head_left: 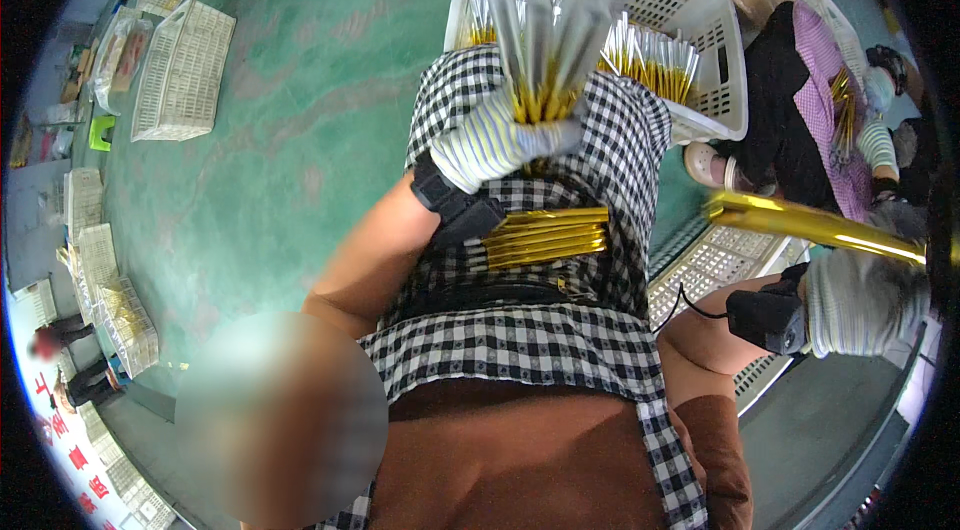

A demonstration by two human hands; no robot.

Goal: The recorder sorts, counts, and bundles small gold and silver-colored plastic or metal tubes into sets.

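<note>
**Operator:** Green floor (300,80) all round me, with white crates laid flat on it off to my left. I'm seated; a checked apron (540,340) covers my lap, and the white basket (700,20) sits just beyond my knees.

**Observer:** What are the hands doing?

**Operator:** My left hand (500,140), in a striped glove, is closed around a fan of gold-ended sticks in clear sleeves (545,50), held upright over the lap. My right hand (860,300), also gloved, is closed on a long gold-wrapped piece (810,225) that blurs across the view, out to my right.

**Observer:** Risks?

**Operator:** First, I'd say the fan could splay. It's gripped low, at the gold ends, so the tall tops spread wide; a slack finger and some may slide out onto the apron or the floor. Second, a small stack of gold packets (545,235) lies on my lap, just below the left wrist. It sits loose on sloping cloth, so a knee shift could tip it off.

**Observer:** And the right side?

**Operator:** Another person (800,100) sits close there, handling their own gold sticks. My long piece points roughly their way; a careless sweep could clip them or the basket rim. More sticks (650,55) stand inside the basket, and a knock might scatter those too.
</note>
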